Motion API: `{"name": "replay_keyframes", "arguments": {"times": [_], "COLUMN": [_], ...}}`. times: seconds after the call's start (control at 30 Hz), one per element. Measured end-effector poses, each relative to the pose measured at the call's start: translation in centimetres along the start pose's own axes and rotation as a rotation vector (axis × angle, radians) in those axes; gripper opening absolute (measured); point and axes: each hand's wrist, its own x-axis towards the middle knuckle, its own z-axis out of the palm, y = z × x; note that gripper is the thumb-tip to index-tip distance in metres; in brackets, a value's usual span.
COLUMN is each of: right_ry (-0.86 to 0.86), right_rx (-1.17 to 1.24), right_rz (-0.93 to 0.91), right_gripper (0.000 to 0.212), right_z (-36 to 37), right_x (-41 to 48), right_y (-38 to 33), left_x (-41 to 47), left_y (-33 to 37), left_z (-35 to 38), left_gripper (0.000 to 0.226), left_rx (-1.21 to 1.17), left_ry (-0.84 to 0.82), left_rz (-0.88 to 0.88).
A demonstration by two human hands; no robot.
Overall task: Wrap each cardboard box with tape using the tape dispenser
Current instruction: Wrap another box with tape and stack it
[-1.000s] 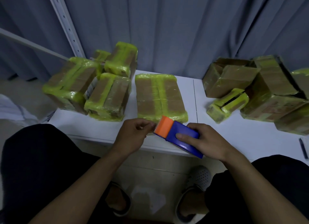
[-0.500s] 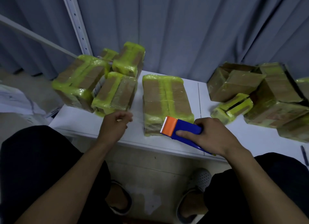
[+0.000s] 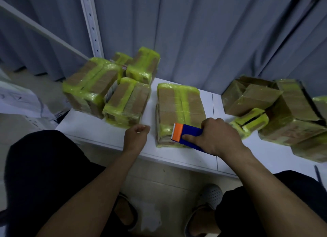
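One cardboard box [image 3: 178,104] under tape dispenser [image 3: 191,130], gripped by right hand [image 3: 219,135] fingers [image 3: 190,137]; left hand [image 3: 136,137] curled, contents unclear.

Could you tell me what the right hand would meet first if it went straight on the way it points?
The right hand, gripping the blue-and-orange plastic tape dispenser, would probably meet the left hand.

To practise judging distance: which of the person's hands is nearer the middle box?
Right. The right hand holds the tape dispenser over the near end of the middle box; the left hand is off its left side, not touching.
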Motion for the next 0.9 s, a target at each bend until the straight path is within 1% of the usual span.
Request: {"name": "replay_keyframes", "arguments": {"times": [0.17,0.27,0.37,0.4,0.5,0.53,0.57,0.63,0.67,0.7,0.73,0.8,0.83,0.9], "right_ry": [-0.054,-0.093,-0.117,-0.124,-0.15,-0.154,-0.156,-0.153,-0.155,-0.156,-0.157,-0.157,-0.156,-0.151], "right_rx": [-0.032,-0.038,-0.054,-0.056,-0.056,-0.053,-0.048,-0.044,-0.046,-0.049,-0.052,-0.05,-0.048,-0.042], "right_rz": [0.022,0.032,0.035,0.038,0.058,0.065,0.069,0.065,0.064,0.063,0.063,0.064,0.065,0.07], "right_gripper": [0.068,0.066,0.068,0.069,0.07,0.071,0.071,0.072,0.072,0.072,0.072,0.071,0.071,0.071], "right_z": [-0.6,-1.0,-1.3,-1.3,-1.5,-1.5,-1.5,-1.4,-1.3,-1.2,-1.2,-1.1,-1.1,-1.1], "right_x": [0.5,0.9,1.2,1.3,1.7,1.8,1.9,2.1,2.1,2.1,2.2,2.3,2.4,2.4], "right_y": [-0.9,-1.4,-1.7,-1.8,-1.9,-1.9,-1.9,-1.9,-1.9,-2.0,-1.9,-1.9,-1.8,-1.6], "left_x": [0.7,0.9,1.4,1.7,2.5,2.7,2.6,1.9,1.4,1.0,0.5,0.1,0.0,-0.6], "left_y": [-0.7,-1.0,-1.2,-1.2,-1.5,-1.6,-1.6,-1.4,-1.3,-1.3,-1.5,-1.7,-1.8,-1.6], "left_z": [1.9,2.9,3.7,3.8,3.9,3.8,3.8,3.9,4.1,4.4,4.7,5.1,5.1,4.9], "left_gripper": [0.01,0.016,0.023,0.029,0.073,0.077,0.069,0.034,0.02,0.021,0.032,0.048,0.049,0.054], "left_rx": [-0.001,-0.021,-0.005,-0.003,-0.044,-0.019,0.022,0.04,0.037,0.039,0.061,0.063,0.039,0.02], "left_ry": [-0.07,-0.112,-0.143,-0.169,-0.23,-0.216,-0.181,-0.051,-0.021,-0.031,-0.061,-0.165,-0.22,-0.321], "left_rz": [-0.003,0.017,0.019,0.003,-0.148,-0.139,-0.071,0.115,0.196,0.257,0.274,0.197,0.159,0.144]}}
